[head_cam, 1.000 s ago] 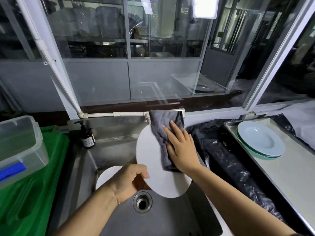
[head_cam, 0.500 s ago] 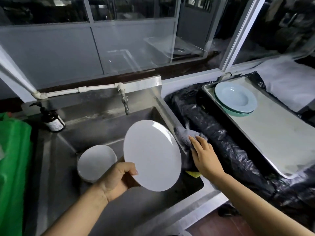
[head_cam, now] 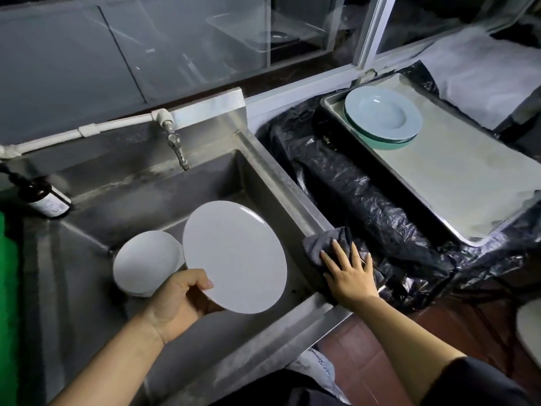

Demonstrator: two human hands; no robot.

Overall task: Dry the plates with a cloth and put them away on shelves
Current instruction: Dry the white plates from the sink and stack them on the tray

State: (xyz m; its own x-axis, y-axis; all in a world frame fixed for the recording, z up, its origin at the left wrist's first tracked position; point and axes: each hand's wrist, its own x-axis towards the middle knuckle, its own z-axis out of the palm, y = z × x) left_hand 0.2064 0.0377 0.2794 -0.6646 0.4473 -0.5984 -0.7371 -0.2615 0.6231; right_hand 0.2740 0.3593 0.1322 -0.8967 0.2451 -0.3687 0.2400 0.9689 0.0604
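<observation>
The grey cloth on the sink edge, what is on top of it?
The right hand rests on the grey cloth, fingers straight. What lies beneath the cloth is covered.

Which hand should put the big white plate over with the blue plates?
Probably the left hand: it already grips the white plate. The right hand is nearer the blue plates, but lies flat on the grey cloth.

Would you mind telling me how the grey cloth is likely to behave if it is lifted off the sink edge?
The grey cloth lies crumpled under the right hand, so it is probably floppy and light. Draped over the sink rim, it should not roll.
</observation>
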